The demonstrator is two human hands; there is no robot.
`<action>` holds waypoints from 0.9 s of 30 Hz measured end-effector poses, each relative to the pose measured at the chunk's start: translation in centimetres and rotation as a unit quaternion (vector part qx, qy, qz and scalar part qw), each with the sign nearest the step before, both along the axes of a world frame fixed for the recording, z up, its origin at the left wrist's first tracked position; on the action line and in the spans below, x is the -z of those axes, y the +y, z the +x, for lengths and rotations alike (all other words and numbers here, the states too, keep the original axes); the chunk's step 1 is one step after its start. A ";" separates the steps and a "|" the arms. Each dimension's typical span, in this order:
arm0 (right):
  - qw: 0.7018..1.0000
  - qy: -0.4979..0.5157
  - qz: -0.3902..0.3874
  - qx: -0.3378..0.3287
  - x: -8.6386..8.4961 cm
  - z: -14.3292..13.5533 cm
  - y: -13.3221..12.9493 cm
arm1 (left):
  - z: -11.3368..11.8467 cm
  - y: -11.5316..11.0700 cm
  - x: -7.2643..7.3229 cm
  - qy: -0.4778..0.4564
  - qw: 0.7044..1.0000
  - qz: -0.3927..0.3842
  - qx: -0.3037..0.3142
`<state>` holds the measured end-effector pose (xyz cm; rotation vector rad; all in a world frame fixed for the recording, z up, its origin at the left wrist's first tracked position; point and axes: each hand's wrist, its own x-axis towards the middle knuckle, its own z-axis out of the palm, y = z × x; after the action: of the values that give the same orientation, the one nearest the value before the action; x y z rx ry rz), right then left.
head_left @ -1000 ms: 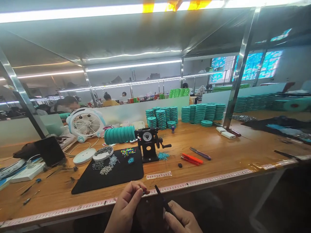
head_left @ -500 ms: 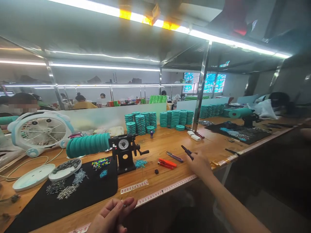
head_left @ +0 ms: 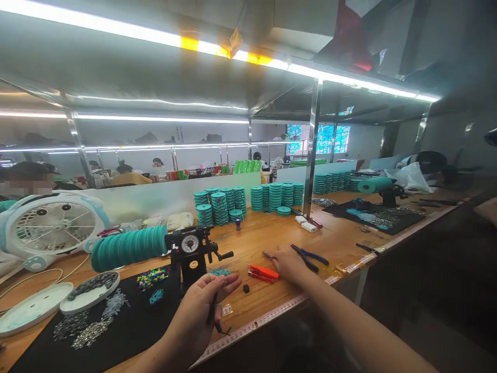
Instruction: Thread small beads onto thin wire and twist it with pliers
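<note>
My left hand (head_left: 200, 305) is raised over the table's front edge, fingers pinched. A thin dark piece (head_left: 219, 327) pokes out below its fingers; its kind is too small to tell. On the wooden table, my right hand (head_left: 292, 267) closes over the thread snips (head_left: 267, 255), whose tips point left and whose handles are hidden under the fingers. Pliers with dark blue handles (head_left: 315, 256) lie just right of that hand. Left of it lie a red-orange tool (head_left: 264, 272) and a small black cube (head_left: 246, 288).
A black hand-crank winder (head_left: 190, 248) carries a row of teal foam spools (head_left: 130, 247). On a black mat (head_left: 143, 321) lie coloured beads (head_left: 152, 277) and metal swivels (head_left: 91, 331). Stacked teal spools (head_left: 219, 207) line the back. A fan (head_left: 54, 223) stands left; a tape measure (head_left: 260, 322) edges the table.
My right hand has let go of the pliers, which now lie on the table, and has moved left onto the thread snips. My left hand has risen and moved right.
</note>
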<state>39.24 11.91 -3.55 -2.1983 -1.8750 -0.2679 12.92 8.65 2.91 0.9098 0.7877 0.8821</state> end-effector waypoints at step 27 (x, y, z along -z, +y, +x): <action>0.720 0.679 0.090 -0.111 -0.2 -11.6 -1.5 | 4.6 6.0 2.2 -0.047 0.995 0.087 -0.021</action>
<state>27.62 10.43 -3.31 -1.2092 -1.0569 0.9284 17.48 14.63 0.75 0.9992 0.6586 1.0350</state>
